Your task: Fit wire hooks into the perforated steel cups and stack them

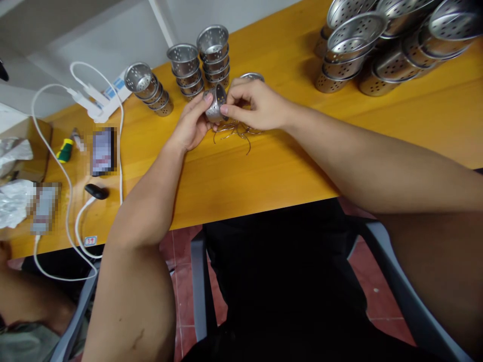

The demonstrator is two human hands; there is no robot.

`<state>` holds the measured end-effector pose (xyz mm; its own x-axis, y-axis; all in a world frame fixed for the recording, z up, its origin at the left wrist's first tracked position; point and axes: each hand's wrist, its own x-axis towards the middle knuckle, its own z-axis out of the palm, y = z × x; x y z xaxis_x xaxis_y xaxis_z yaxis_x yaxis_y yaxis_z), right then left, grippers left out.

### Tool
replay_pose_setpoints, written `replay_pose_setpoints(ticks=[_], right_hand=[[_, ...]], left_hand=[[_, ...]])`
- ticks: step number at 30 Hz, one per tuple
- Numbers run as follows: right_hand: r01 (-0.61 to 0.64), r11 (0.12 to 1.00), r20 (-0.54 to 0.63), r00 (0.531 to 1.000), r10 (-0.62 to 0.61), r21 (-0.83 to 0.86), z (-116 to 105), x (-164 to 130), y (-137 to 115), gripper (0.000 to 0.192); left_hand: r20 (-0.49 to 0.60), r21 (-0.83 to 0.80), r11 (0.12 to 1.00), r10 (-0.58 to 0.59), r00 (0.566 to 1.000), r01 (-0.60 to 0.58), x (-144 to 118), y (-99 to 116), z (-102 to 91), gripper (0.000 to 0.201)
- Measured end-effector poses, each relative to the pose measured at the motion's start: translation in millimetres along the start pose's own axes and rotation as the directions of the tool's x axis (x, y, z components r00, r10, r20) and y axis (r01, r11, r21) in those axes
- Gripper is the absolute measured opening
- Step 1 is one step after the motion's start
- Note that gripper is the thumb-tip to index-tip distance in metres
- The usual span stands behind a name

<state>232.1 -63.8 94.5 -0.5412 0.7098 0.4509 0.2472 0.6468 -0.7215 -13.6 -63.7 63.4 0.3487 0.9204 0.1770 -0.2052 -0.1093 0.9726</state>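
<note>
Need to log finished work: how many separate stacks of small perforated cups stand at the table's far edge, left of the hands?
3. A leaning stack farthest left, a middle stack, and the tallest stack nearest the hands. The left hand holds one loose cup; a hidden cup may lie behind the right hand.

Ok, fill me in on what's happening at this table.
A seated person holds a small perforated metal cup over a yellow table, left hand gripping it from the side, right hand pinching its rim. Loose wire hooks lie just beneath. Three stacks of similar cups stand behind, and a bigger pile of cups sits far right.
</note>
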Motion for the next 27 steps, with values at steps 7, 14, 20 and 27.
replay_pose_setpoints(ticks=[7,14,20,27], right_hand=[[0.089,0.996,-0.005,0.996,-0.089,-0.011,0,11,17,0.074],[0.031,0.995,-0.002,1.000,-0.031,0.099,-4,11,14,0.080],[0.031,0.985,0.076,0.996,-0.044,0.170,-14,4,11,0.070],[0.121,0.991,0.233,0.967,-0.106,-0.050,-7,-7,22,0.044]], left_hand=[[-0.011,-0.067,0.997,0.027,1.000,-0.027,4,-1,1.5,0.034],[0.037,-0.155,0.988,0.011,0.999,-0.005,3,1,-0.4,0.033],[-0.107,-0.001,0.997,-0.074,0.992,0.075,11,-5,-9.4,0.064],[-0.148,-0.016,0.999,-0.043,0.988,0.041,6,-3,-10.5,0.043]])
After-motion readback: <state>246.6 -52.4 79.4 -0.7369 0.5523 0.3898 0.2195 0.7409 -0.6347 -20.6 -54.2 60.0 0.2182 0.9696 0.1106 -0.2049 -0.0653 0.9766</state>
